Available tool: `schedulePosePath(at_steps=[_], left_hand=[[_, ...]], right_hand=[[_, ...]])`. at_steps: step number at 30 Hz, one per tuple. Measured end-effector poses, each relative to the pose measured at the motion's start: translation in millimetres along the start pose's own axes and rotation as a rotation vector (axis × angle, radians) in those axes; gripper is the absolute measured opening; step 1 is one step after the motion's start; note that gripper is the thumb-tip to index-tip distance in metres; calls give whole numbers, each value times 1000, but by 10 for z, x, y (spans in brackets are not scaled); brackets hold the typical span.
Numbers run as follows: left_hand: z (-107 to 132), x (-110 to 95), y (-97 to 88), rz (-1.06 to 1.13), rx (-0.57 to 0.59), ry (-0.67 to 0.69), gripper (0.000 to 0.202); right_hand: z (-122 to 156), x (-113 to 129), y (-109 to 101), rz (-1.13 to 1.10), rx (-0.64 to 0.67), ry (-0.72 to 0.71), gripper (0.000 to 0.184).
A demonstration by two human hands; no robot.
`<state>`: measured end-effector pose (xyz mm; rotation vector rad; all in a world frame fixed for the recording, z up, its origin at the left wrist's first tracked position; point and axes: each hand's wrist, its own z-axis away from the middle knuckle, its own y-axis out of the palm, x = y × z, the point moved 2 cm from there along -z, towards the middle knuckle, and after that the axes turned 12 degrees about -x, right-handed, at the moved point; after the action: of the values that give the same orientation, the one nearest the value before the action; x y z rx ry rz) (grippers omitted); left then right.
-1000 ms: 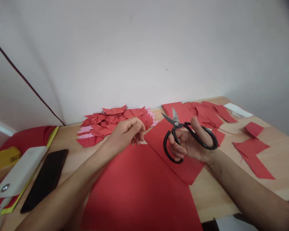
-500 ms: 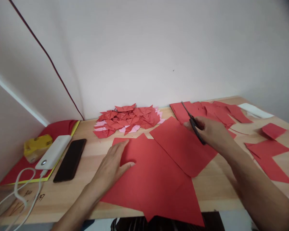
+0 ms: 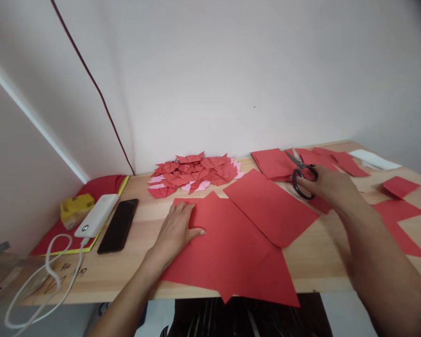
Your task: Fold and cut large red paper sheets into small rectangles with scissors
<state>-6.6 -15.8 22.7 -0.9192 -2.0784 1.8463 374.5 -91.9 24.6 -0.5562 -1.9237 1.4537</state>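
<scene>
Large sheets of red paper (image 3: 228,252) lie overlapped at the table's front edge. My left hand (image 3: 177,229) rests flat on their left side, thumb stretched out and fingers slightly bent. Over their right side lies another red sheet (image 3: 266,206) with one rounded corner. My right hand (image 3: 328,187) grips black-handled scissors (image 3: 300,174) by the handle loops, the blades pointing to the back left above a stack of folded red paper (image 3: 272,164). Part of the right fingers is hidden behind the hand.
Folded red and pink paper pieces (image 3: 196,173) are heaped by the wall. At left are a black phone (image 3: 118,227), a white power bank (image 3: 97,215) with a cable, and a yellow object (image 3: 76,210) on coloured sheets. Red cut pieces (image 3: 402,187) and a white item (image 3: 375,159) lie right.
My right hand has moved right and back with the scissors, away from the rounded-corner sheet toward the folded stack. My left hand stays on the large sheets. The view has shifted slightly.
</scene>
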Motion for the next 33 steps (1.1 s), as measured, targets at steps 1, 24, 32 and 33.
schedulePosePath(at_steps=[1,24,32,33], left_hand=[[-10,7,2,4,-5,13,59],[-129,87,33,40,36,19,44],[-122,124,44,68,-16,31,46],[-124,120,40,73,-20,30,45]], right_hand=[[-8,-24,-8,12,8,17,40],[103,-69,-102,79,106,141,44],[74,-173,-82,62,73,89,31],[57,-191,-83,54,46,82,28]])
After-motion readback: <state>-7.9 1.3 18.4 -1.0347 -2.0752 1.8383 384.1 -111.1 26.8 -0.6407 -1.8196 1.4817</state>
